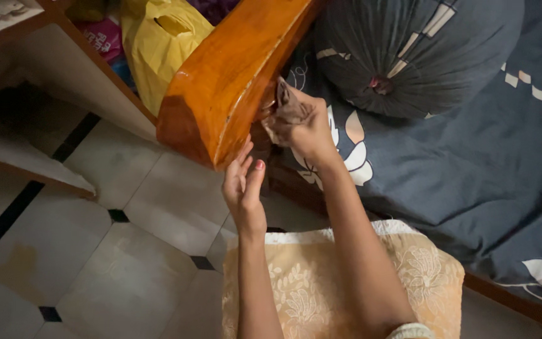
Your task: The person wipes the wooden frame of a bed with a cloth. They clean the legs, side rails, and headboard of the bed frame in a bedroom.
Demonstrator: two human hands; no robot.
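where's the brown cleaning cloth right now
In the head view, upper middle: the crumpled brown cloth is gripped in the right hand, pressed against the glossy orange wooden bed board.

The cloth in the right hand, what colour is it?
Brown cloth, seen in the head view.

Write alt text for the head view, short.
The right hand presses a brown cloth against the side of a glossy orange wooden bed frame, while the left hand rests open-fingered at its lower edge. A dark floral bedsheet and round cushion lie to the right.
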